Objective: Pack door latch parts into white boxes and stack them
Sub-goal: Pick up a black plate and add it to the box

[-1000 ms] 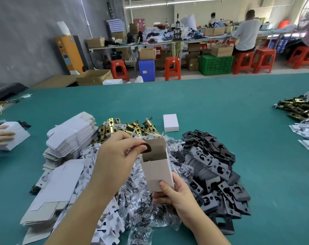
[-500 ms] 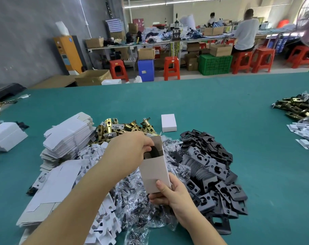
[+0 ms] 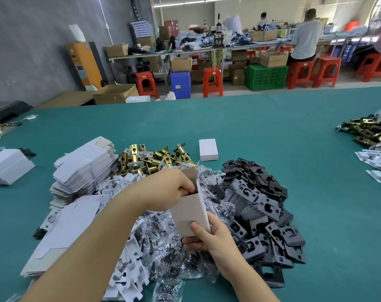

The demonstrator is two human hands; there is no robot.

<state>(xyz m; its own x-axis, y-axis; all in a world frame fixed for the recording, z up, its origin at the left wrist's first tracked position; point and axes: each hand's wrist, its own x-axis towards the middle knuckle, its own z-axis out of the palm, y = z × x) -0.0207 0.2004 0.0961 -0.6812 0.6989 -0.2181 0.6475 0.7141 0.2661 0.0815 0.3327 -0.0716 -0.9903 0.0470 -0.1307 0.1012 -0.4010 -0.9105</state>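
Head view: my right hand (image 3: 209, 240) grips the open white box (image 3: 189, 211) from below, my left hand's (image 3: 170, 188) curled fingertips inside its mouth, contents hidden

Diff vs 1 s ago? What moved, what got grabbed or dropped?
The left hand carried a dark plate from above the open white box down into its mouth; its fingers are now inside and the plate is out of sight. At far left, another person's hand left the white box stack. Unchanged: right hand keeps its grip on the box bottom; the piles and the closed box stay put.
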